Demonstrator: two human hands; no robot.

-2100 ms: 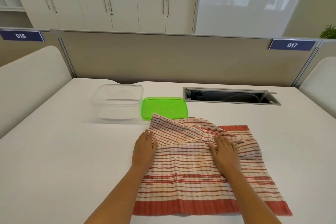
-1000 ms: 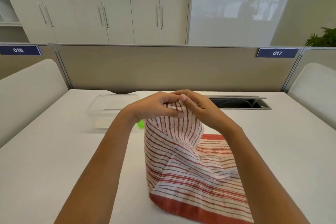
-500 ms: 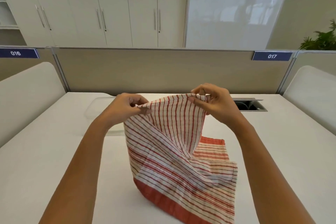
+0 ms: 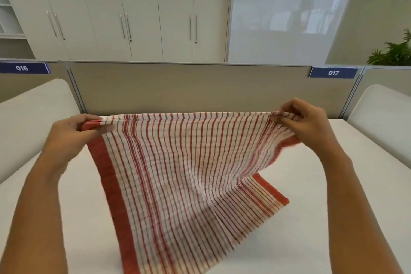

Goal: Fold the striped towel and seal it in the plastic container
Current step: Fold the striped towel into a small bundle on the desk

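Both hands pinching the towel's top edge, taut.

Your left hand (image 4: 73, 133) at 9 o'clock and right hand (image 4: 304, 122) at 3 are gripping the striped towel (image 4: 184, 173) corners, likely squaring it for folding; its lower end is trailing on the table (image 4: 311, 218).

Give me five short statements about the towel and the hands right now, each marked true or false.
1. Both hands grip the striped towel along its top edge. True.
2. The left hand rests flat on the table. False: it is raised, pinching a towel corner.
3. The towel lies fully flat. False: its upper part is lifted and stretched.
4. The right hand pinches the opposite corner. True.
5. The towel sits inside a container. False: no container is visible.
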